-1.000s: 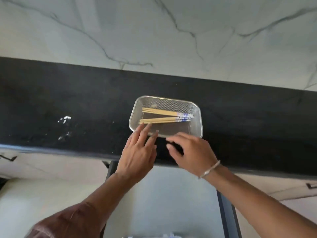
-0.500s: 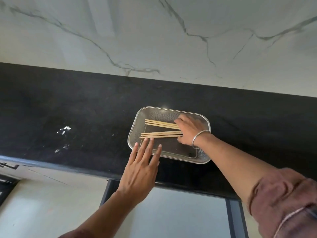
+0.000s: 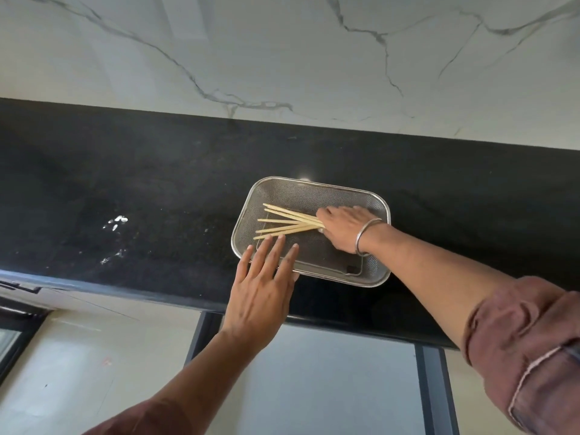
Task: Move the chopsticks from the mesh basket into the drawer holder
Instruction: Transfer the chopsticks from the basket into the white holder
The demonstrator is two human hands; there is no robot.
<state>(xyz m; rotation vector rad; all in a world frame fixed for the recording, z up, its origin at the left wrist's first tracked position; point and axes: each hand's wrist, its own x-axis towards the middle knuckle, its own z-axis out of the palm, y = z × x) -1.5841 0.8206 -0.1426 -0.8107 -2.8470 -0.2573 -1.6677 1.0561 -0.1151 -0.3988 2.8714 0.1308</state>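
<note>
A rectangular metal mesh basket (image 3: 314, 191) sits on the black countertop. Inside it lie several pale wooden chopsticks (image 3: 284, 222), fanned out with their thin tips pointing left. My right hand (image 3: 343, 227), with a metal bangle at the wrist, is inside the basket and closed over their right ends, which it hides. My left hand (image 3: 262, 290) is flat with fingers spread, its fingertips resting on the basket's near left rim. No drawer holder is visible.
The black countertop (image 3: 141, 196) runs across the view, with white specks (image 3: 116, 222) at its left. A white marble wall (image 3: 282, 58) rises behind it. Below the counter edge is a dark-framed light panel (image 3: 329, 387), with pale cabinet fronts to the left.
My right hand went from the counter edge into the basket and gathered the chopstick ends; the chopsticks, once in two parallel bundles, now fan out. My left hand stays at the rim.
</note>
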